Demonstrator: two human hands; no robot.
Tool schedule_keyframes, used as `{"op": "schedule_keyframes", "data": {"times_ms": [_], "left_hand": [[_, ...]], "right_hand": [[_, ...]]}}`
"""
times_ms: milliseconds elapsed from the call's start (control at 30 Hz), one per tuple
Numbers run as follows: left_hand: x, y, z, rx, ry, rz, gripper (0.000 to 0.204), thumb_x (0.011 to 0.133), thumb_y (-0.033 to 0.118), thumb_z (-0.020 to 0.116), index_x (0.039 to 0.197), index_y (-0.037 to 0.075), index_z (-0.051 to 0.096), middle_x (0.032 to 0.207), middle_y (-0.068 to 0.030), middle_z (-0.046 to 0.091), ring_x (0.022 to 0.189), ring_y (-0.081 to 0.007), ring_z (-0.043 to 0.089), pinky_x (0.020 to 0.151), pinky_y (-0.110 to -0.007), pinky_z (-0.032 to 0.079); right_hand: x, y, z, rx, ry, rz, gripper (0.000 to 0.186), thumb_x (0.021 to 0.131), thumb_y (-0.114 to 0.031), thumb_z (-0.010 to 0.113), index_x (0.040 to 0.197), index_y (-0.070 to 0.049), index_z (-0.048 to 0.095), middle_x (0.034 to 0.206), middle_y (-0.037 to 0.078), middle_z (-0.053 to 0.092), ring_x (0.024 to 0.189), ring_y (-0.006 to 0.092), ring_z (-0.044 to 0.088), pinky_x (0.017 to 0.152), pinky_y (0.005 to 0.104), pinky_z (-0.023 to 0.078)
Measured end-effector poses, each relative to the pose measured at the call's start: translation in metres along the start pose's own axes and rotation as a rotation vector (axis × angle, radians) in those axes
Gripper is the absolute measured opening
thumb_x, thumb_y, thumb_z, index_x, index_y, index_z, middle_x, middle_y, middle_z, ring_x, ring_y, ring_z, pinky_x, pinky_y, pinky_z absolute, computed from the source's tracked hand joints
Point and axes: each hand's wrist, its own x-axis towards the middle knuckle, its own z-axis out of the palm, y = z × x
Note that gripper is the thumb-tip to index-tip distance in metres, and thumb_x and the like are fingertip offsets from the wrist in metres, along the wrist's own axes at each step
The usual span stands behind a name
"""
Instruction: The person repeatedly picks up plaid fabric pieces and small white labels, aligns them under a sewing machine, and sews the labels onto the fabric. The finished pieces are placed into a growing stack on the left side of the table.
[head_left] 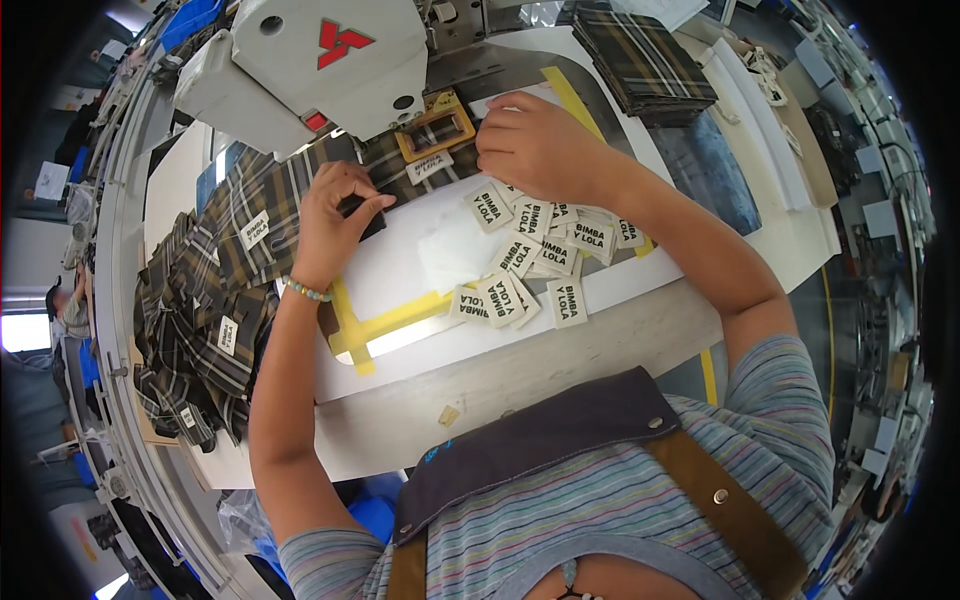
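Observation:
My left hand (pixel 335 215) has its fingers bent and its thumb toward them, closed at the edge of a brown and black plaid fabric (pixel 385 155). A dark patch shows beside its thumb. My right hand (pixel 530 145) rests with curled fingers against the right end of the same fabric, its fingertips partly hidden. Between my hands, a white printed label (pixel 431 168) lies on the fabric at the front of a yellowish clamp frame (pixel 436 134). The white sewing machine head (pixel 310 75) stands just behind. Several loose labels (pixel 555 258) lie scattered below my right hand.
Labelled plaid pieces (pixel 200 320) are heaped at the left, hanging over the table edge. A folded plaid stack (pixel 645 65) sits at the back right. Yellow tape (pixel 400 322) borders the white work surface (pixel 430 245). A long white tray (pixel 765 125) stands far right.

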Motion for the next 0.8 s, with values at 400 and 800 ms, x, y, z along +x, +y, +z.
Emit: {"op": "schedule_keyframes", "data": {"times_ms": [400, 800], "left_hand": [[-0.088, -0.029, -0.126, 0.552, 0.091, -0.050, 0.029, 0.080, 0.015, 0.091, 0.101, 0.003, 0.075, 0.119, -0.0092, 0.073, 0.116, -0.0320, 0.068, 0.100, -0.043, 0.054], [-0.052, -0.064, -0.038, 0.688, -0.110, -0.029, 0.066, 0.111, 0.053, 0.050, 0.168, 0.022, 0.041, 0.177, -0.0034, 0.034, 0.164, -0.0306, 0.026, 0.131, -0.051, 0.020]], "right_hand": [[-0.019, -0.006, -0.031, 0.148, -0.071, 0.214, 0.020, 0.096, -0.023, 0.077, 0.109, -0.008, 0.079, 0.125, 0.006, 0.074, 0.127, 0.0283, 0.063, 0.109, 0.0447, 0.050], [0.012, -0.047, -0.024, 0.427, -0.119, 0.091, 0.024, 0.097, -0.025, 0.077, 0.111, -0.006, 0.078, 0.119, 0.004, 0.075, 0.119, 0.0256, 0.065, 0.105, 0.0416, 0.049]]}}
